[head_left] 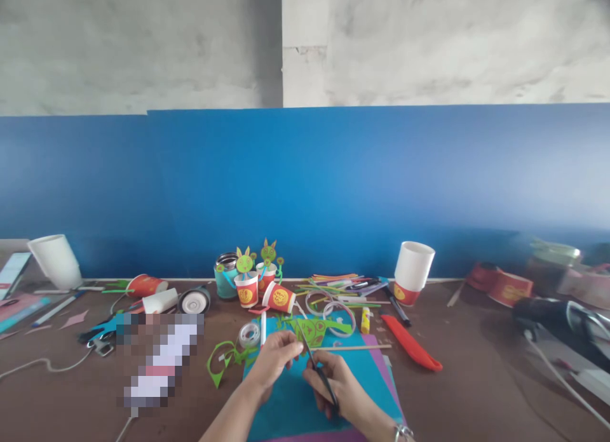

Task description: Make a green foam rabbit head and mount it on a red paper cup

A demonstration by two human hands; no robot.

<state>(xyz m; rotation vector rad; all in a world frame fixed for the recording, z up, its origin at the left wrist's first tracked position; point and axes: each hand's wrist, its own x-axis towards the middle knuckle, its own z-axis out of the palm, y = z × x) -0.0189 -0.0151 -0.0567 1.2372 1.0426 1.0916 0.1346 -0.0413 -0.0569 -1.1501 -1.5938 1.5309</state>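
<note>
Craft workroom: paper cups (246,289), paper strips (333,281).

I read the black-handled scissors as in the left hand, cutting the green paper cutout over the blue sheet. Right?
Not quite: the head view shows the black-handled scissors in the right hand, cutting the green paper cutout over the blue sheet; the left hand holds the cutout.

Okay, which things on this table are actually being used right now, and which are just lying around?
In use: left hand pinching the green paper cutout; right hand working the scissors; teal sheet under both.
Lying about: tape roll, glue stick, red strip, wooden stick, decorated paper cups, white cup on the right.
</note>
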